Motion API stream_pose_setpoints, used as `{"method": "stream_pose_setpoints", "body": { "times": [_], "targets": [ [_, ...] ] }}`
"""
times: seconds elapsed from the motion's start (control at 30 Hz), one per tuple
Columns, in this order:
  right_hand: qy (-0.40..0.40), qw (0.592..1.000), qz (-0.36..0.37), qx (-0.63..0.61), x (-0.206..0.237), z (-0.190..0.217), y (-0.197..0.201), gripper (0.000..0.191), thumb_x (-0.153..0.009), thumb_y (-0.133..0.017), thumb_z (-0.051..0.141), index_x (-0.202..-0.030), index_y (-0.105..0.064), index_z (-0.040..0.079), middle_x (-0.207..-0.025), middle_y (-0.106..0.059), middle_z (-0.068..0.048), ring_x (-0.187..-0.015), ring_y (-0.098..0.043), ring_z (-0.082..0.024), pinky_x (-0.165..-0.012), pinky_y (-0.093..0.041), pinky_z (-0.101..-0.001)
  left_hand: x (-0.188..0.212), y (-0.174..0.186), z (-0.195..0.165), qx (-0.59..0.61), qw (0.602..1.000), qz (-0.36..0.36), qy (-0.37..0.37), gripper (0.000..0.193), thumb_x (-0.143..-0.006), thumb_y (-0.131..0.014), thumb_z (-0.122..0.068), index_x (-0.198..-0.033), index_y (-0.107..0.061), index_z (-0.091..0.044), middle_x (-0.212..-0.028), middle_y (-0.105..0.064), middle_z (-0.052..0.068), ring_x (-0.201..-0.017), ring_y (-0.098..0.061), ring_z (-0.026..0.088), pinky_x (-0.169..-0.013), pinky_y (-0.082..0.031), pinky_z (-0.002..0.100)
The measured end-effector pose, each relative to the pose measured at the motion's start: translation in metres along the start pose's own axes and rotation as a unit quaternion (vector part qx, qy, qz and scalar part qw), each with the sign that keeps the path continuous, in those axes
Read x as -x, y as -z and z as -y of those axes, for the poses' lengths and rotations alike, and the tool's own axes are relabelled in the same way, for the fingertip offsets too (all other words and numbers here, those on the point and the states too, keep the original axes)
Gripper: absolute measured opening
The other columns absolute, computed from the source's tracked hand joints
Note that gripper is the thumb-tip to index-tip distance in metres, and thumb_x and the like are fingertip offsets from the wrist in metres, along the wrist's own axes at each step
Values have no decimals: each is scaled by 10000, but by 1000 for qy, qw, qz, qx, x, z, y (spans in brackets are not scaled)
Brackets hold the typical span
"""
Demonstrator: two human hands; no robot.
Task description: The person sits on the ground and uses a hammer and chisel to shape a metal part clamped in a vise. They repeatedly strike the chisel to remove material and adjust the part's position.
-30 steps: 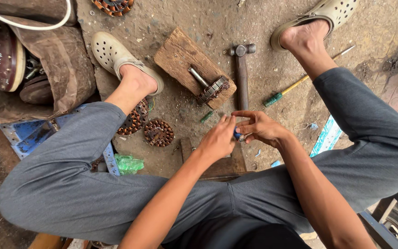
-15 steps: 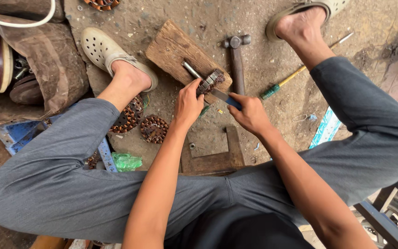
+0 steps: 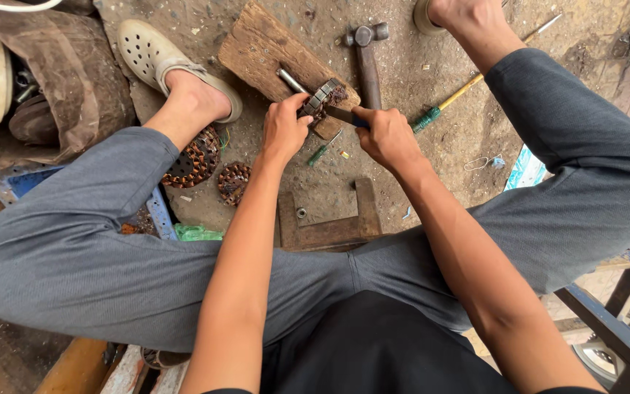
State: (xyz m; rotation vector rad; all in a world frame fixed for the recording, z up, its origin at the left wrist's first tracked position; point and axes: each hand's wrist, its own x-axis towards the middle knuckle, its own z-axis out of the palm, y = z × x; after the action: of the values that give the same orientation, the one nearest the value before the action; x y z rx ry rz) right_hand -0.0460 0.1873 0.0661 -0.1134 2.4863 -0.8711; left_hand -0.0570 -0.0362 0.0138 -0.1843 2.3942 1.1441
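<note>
You've got the motor rotor lying on its side on the wooden block, shaft pointing up and away from you along the wood, which makes sense: the block lifts it off the gritty concrete floor and gives it something solid to bear against. Your left hand sits on the near side of the rotor with the grip closed around it, thumb and fingers pinning it so it can't roll. Your right hand has its grip wrapped tight on a blue-handled blade tool, looks like a chisel or knife but I can't tell which, with the tip pushed in against the rotor's windings from the right. Holding from both sides like that keeps the force going into the block rather than skating off. The hammer is parked just past the block, head away from you, within easy reach of your right hand. A long screwdriver with a green handle lies further right, and a small green one sits right below the rotor. Two copper-wound stators are by your left foot, near the cream clog, and a wooden frame lies on the floor between your knees.
</note>
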Motion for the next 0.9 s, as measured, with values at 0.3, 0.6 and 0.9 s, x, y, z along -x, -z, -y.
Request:
{"method": "stream_pose_setpoints", "body": {
  "times": [0.3, 0.6, 0.9],
  "targets": [
    [-71, 995, 55, -49, 32, 2, 74, 384, -894, -703, 112, -1276, -719, 77, -819, -718, -232, -645, -690, -281, -654, -544, -418, -1, -7, 23, 63, 998, -9, 27, 628, -708, -863, -21, -1288, -626, 24, -1209, -695, 222, -1122, -706, 325, -969, -557, 389],
    [-78, 992, 34, -95, 117, 15, 108, 422, -858, -745, 168, -1269, -708, 79, -870, -747, -210, -721, -750, -276, -691, -558, -398, 6, -32, 24, -15, 995, -93, -34, 430, -755, -814, 9, -1155, -658, 38, -1099, -716, 234, -1028, -681, 433, -866, -540, 483],
    [-74, 989, 90, -95, 99, -4, 77, 369, -887, -708, 177, -1233, -668, 57, -913, -759, -193, -777, -744, -344, -717, -558, -428, 3, -36, 18, -28, 997, -54, 46, 317, -817, -765, -7, -1128, -705, 0, -991, -756, 186, -865, -760, 368, -727, -597, 447]
  ]
}}
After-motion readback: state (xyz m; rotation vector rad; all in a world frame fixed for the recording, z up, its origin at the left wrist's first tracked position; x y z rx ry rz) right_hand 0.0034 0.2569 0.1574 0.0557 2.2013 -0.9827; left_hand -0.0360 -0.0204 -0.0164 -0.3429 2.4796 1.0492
